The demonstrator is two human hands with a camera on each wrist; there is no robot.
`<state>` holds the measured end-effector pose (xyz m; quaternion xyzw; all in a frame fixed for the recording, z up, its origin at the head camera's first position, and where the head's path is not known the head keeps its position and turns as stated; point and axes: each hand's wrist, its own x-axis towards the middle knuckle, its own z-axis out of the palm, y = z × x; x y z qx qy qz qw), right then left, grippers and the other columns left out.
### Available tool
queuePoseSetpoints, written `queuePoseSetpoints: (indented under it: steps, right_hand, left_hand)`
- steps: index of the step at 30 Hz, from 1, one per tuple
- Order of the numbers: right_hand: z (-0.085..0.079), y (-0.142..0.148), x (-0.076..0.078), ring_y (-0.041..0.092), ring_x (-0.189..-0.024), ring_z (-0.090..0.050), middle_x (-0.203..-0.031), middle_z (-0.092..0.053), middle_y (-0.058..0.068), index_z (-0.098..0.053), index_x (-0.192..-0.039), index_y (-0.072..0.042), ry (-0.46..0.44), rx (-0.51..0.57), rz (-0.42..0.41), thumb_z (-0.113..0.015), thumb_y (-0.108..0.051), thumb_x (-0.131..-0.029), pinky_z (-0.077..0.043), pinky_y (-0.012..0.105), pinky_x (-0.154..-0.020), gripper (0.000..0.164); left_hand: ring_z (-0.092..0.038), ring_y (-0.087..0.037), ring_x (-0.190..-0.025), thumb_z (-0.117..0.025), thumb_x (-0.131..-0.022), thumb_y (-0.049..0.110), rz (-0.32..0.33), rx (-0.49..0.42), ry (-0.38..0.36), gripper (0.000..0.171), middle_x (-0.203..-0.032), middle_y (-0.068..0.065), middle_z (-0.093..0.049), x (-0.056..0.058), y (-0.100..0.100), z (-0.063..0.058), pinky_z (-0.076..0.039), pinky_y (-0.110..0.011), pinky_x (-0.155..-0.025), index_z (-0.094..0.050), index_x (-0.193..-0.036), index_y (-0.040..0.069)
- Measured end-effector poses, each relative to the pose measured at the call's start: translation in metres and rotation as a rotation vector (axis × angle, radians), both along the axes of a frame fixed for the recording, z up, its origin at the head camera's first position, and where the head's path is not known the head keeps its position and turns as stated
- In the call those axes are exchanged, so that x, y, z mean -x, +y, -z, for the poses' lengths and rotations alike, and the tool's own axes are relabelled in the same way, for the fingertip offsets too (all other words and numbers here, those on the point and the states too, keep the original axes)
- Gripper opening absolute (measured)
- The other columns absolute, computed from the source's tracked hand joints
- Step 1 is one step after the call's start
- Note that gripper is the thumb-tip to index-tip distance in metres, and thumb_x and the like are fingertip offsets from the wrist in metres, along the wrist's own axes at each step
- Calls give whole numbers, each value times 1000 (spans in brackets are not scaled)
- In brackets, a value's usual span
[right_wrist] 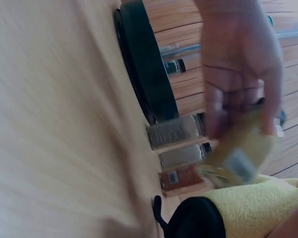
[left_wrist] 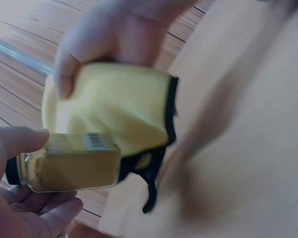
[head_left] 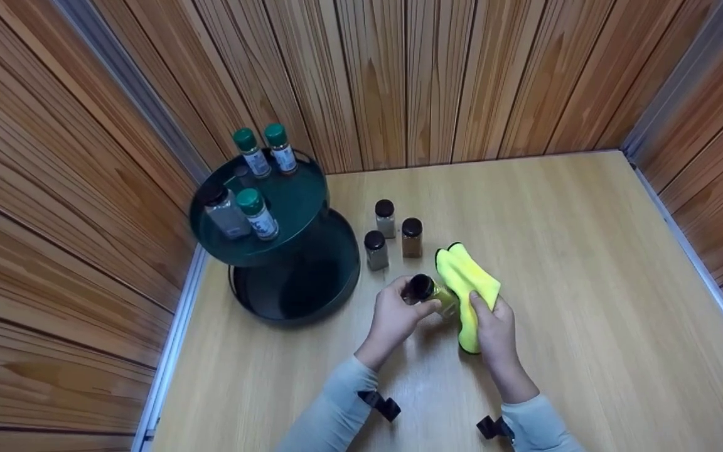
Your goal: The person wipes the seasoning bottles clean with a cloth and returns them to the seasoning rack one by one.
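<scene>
My left hand [head_left: 396,317] grips a square glass spice jar [left_wrist: 77,166] near its black lid, with the jar tilted over toward the right. Tan powder fills much of it, and a barcode label shows on one side. In my right hand [head_left: 496,333] is a folded yellow-green cloth [head_left: 471,285] with black edging, pinched between thumb and fingers. The cloth lies against the jar's side and base in the left wrist view. Both hands are above the table, close together. In the right wrist view the jar [right_wrist: 241,148] is blurred.
Three black-lidded spice jars [head_left: 385,218] stand on the table [head_left: 587,282] just beyond my left hand. Further left is a dark green two-tier round rack [head_left: 299,220]; its upper tier bears several jars, some with green lids [head_left: 250,201]. Wood-panelled walls [head_left: 424,81] enclose the table.
</scene>
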<state>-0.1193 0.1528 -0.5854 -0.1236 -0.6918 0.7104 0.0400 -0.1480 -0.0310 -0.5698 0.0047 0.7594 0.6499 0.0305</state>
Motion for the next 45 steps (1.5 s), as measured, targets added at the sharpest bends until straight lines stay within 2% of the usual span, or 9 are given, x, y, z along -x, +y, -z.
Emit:
queuePoseSetpoints:
  steps: [5,11,15,21,25,31,36,40,45]
  right_hand:
    - [-4,-8,-3,15,-89,-63,-105,-63,9,-54,-135,5,14,109,-8,-51,-21,-108,-54,27,-78,37]
    - [-7,-7,7,17,-120,-58,-131,-56,6,-39,-144,-7,-37,629,-61,-37,-32,-111,-50,32,-101,41]
    - [-7,-4,5,16,-135,-50,-147,-47,3,-30,-152,-14,-173,805,-130,-30,-33,-113,-44,33,-112,44]
    - [-15,0,-6,18,-133,-53,-143,-52,4,-33,-150,-13,-216,732,-108,-35,-32,-112,-44,33,-111,42]
    - [-20,-1,-8,19,-128,-56,-138,-56,6,-38,-144,-8,-105,618,-29,-37,-34,-111,-48,33,-105,42]
    - [-19,-6,5,18,-124,-55,-134,-55,7,-41,-140,-5,67,621,44,-38,-31,-111,-47,31,-104,40]
    - [-12,-7,10,15,-127,-54,-139,-52,3,-38,-146,-13,-31,698,-81,-30,-41,-112,-46,31,-106,45]
    - [-10,-6,4,15,-133,-54,-144,-52,2,-32,-152,-14,-117,718,-173,-27,-42,-113,-44,31,-111,48]
    - [-12,-3,-5,14,-129,-57,-137,-59,0,-35,-149,-8,-155,687,-147,-35,-36,-112,-45,30,-109,46]
  left_hand:
    - [-69,-17,-107,-89,-76,7,-20,-164,-14,46,-113,-1,-72,-6,6,-13,-57,-32,-92,-69,-118,10]
    - [-70,-21,-109,-86,-80,2,41,-315,66,49,-118,-7,-71,-10,11,-17,-57,-31,-92,-66,-124,5]
    - [-70,-21,-110,-84,-81,-1,27,-333,131,49,-119,-8,-70,-10,10,-15,-57,-33,-94,-65,-127,3]
    - [-70,-17,-110,-85,-82,4,-61,-224,240,45,-117,-7,-72,-4,6,-10,-56,-32,-95,-67,-124,4]
    - [-70,-16,-110,-85,-82,6,-73,-172,298,43,-114,-7,-73,-5,6,-11,-56,-31,-95,-67,-121,4]
    - [-69,-18,-112,-84,-82,2,-18,-270,256,46,-118,-9,-71,-18,13,-16,-57,-33,-93,-65,-124,0]
    - [-68,-20,-114,-83,-83,2,16,-321,268,49,-122,-11,-69,-25,16,-20,-57,-35,-94,-62,-128,1]
    - [-68,-18,-114,-83,-85,7,16,-231,340,49,-123,-7,-67,-22,14,-20,-57,-35,-94,-63,-130,4]
    - [-67,-14,-110,-85,-83,10,-52,-60,413,47,-117,-3,-67,-14,8,-14,-57,-32,-94,-65,-126,8]
